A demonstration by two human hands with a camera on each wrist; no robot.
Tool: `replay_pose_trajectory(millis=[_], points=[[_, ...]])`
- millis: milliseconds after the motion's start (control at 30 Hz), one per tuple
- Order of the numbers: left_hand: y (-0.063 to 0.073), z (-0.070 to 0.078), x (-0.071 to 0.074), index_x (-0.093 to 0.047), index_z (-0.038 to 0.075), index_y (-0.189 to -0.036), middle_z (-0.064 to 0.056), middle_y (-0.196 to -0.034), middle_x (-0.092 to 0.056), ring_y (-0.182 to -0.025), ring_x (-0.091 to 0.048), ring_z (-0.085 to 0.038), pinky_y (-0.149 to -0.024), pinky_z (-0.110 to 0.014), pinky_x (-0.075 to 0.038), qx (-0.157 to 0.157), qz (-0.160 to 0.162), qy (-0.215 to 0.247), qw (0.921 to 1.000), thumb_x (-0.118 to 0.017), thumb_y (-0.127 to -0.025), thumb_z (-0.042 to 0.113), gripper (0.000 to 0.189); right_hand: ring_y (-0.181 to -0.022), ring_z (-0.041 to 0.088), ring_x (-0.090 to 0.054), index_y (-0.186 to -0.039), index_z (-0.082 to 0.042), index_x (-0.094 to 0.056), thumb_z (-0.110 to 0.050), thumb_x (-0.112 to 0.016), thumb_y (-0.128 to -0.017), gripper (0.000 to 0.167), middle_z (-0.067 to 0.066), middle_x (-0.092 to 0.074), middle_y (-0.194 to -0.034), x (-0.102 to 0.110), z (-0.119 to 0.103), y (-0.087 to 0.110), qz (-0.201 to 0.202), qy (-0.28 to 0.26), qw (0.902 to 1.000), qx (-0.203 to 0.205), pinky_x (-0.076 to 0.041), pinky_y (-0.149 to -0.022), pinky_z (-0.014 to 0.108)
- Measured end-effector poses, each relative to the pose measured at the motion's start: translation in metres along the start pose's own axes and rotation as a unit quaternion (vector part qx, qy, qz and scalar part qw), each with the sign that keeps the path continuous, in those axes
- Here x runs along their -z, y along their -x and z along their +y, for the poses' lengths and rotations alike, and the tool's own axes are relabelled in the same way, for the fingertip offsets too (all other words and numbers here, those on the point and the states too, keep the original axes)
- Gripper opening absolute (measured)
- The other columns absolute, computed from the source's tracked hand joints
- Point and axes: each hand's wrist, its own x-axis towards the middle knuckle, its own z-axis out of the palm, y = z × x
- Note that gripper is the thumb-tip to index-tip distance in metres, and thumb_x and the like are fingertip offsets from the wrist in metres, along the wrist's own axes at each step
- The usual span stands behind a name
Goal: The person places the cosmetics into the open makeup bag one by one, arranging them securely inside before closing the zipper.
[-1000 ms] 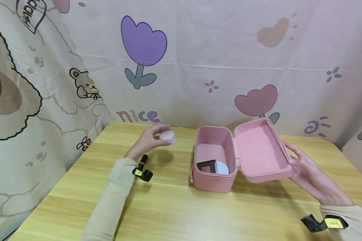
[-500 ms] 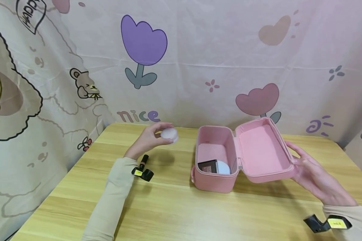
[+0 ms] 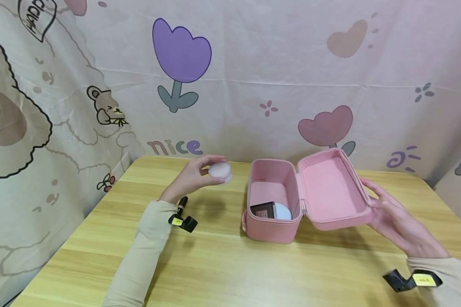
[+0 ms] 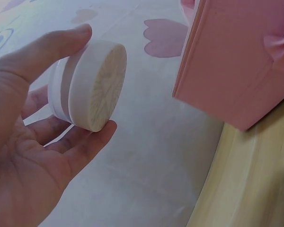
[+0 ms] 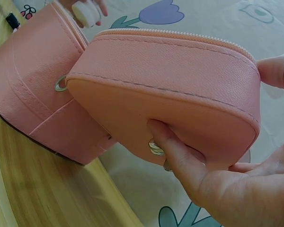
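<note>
In the head view my left hand (image 3: 194,179) pinches a round white cosmetic jar (image 3: 220,170) between thumb and fingers, held above the table just left of the case. Its flat face carries a rayed pattern, and the jar (image 4: 98,85) is tipped on edge in the left wrist view. The pink zip case (image 3: 270,230) stands with its lid (image 3: 336,187) swung out to the right. My right hand (image 3: 397,221) grips the lid's outer end; in the right wrist view a finger lies across its outside. Inside the case sit a dark box (image 3: 264,210) and a white rounded item (image 3: 282,211).
A small black tube (image 3: 182,204) is on the wooden table (image 3: 230,273), partly behind the left wrist's camera (image 3: 183,221). A printed cloth (image 3: 246,55) hangs behind the table's back edge and along the left.
My left hand has carried the white jar slightly right, closer to the case. The right hand keeps holding the lid, which stays at about the same angle.
</note>
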Motion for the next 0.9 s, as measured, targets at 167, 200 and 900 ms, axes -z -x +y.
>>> replay_pose_trajectory(millis=[167,200,900], points=[[0.002,0.004,-0.009,-0.058,-0.005,-0.126,-0.016,-0.132,-0.055,-0.114,-0.053,-0.028,-0.094,-0.04,-0.048,-0.003,-0.022,-0.01,0.9997,-0.078,-0.076,-0.002,0.054,-0.126,0.023,-0.049,-0.146,-0.019,-0.039,0.007,-0.017,-0.099,0.058,0.003,-0.046,-0.142,0.0,0.001,-0.003,0.007,0.014,0.9999,0.003,-0.041,-0.101,0.039],[0.003,0.004,-0.011,-0.059,-0.004,-0.126,-0.015,-0.132,-0.055,-0.114,-0.053,-0.028,-0.094,-0.04,-0.048,-0.002,-0.028,-0.012,0.9995,-0.078,-0.076,-0.001,0.054,-0.126,0.023,-0.049,-0.146,-0.019,-0.039,0.006,-0.017,-0.099,0.058,0.003,-0.046,-0.142,0.0,0.001,-0.003,0.01,0.019,0.9998,0.004,-0.042,-0.101,0.039],[0.002,0.005,-0.033,-0.062,-0.002,-0.123,-0.012,-0.121,-0.062,-0.109,-0.055,-0.025,-0.092,-0.033,-0.049,-0.027,-0.07,-0.05,0.9959,-0.082,-0.073,0.002,0.054,-0.124,0.026,-0.05,-0.147,-0.016,-0.039,0.007,-0.017,-0.098,0.058,0.008,-0.045,-0.141,-0.001,-0.002,-0.001,-0.014,-0.008,0.9998,0.011,-0.042,-0.101,0.039]])
